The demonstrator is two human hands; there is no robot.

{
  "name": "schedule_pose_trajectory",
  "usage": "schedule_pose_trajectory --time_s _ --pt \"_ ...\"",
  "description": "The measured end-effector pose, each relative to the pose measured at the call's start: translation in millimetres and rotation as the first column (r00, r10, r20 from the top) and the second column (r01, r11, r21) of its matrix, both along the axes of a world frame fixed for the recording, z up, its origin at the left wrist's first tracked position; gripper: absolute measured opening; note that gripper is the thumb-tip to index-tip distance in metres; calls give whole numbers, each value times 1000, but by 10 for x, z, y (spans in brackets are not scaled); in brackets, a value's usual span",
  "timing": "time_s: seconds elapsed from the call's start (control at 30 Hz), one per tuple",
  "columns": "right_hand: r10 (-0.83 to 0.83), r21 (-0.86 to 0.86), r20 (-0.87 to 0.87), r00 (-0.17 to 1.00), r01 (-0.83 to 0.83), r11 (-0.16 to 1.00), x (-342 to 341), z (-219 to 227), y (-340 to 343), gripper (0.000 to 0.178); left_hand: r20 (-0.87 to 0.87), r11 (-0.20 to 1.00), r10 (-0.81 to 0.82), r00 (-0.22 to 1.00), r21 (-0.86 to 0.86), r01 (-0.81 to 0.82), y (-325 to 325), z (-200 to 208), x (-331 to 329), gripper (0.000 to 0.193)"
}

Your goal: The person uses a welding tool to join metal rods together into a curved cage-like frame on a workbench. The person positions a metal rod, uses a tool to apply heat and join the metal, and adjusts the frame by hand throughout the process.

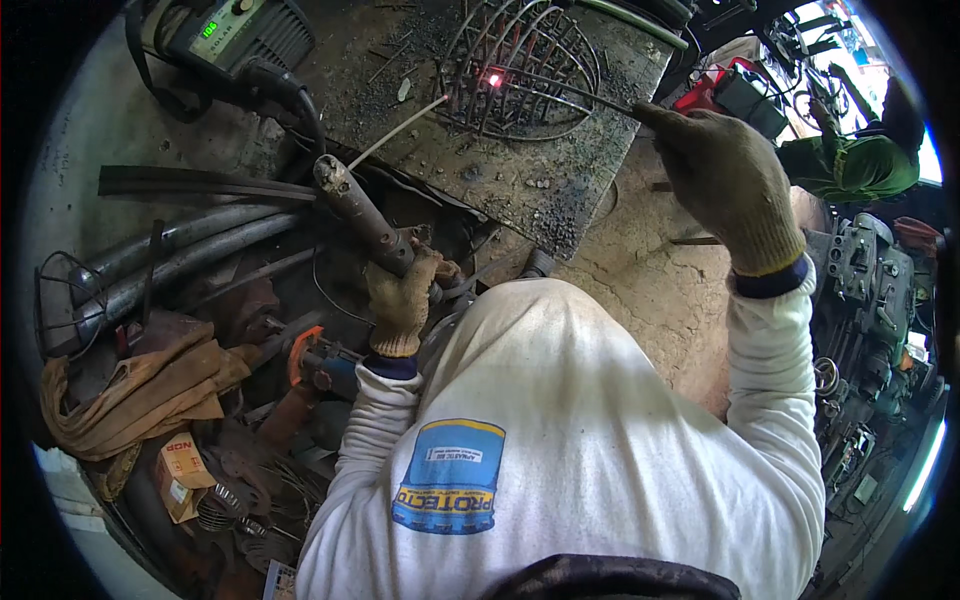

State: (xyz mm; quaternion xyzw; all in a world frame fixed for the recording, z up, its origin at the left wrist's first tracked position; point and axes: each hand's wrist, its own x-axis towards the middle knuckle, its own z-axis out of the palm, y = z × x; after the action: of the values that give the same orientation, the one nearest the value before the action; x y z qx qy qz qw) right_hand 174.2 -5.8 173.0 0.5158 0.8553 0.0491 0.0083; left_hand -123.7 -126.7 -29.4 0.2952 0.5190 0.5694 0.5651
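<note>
White sleeves and a white shirt front [560, 420] with a blue and yellow patch fill the lower picture, closest to the lens. At far left, tan rags [140, 395] lie heaped beside grey pipes [170, 265]. Above them sits a welding machine [240, 35] with a green lit display. The left hand [400, 305], gloved, has its grip clenched around the electrode holder [365, 220], whose thin white rod [400, 125] slants up to the wire basket frame [520, 65] on the scorched metal worktop [540, 180]. A red glowing spot [492, 78] shows on the frame. The right hand [725, 180], also gloved, has its grip closed on a thin metal wire [580, 95] that reaches to the frame. At far right, another person in green [850, 165] crouches near machine parts [865, 270].
</note>
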Motion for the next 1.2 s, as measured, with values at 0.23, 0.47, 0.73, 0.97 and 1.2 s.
schedule_pose_trajectory --time_s 0.23,0.47,0.73,0.97,1.2 --pt "-39 -74 -234 971 23 997 400 -173 -235 32 4 999 34 999 -16 -34 -52 -49 -45 24" --pt "-103 -201 -250 963 52 978 373 -302 -363 33 -45 1000 22 999 -21 -23 -41 47 1 23" --pt "-90 -158 -298 950 44 986 419 -374 -319 34 -44 999 3 999 -36 -5 -24 105 39 22" --pt "-64 -55 -288 955 50 997 359 -315 -143 32 -77 998 5 997 -66 -10 -20 106 46 24" --pt "-70 -28 -114 991 67 997 212 -167 -14 33 -58 997 -14 998 -70 9 -28 104 15 27"
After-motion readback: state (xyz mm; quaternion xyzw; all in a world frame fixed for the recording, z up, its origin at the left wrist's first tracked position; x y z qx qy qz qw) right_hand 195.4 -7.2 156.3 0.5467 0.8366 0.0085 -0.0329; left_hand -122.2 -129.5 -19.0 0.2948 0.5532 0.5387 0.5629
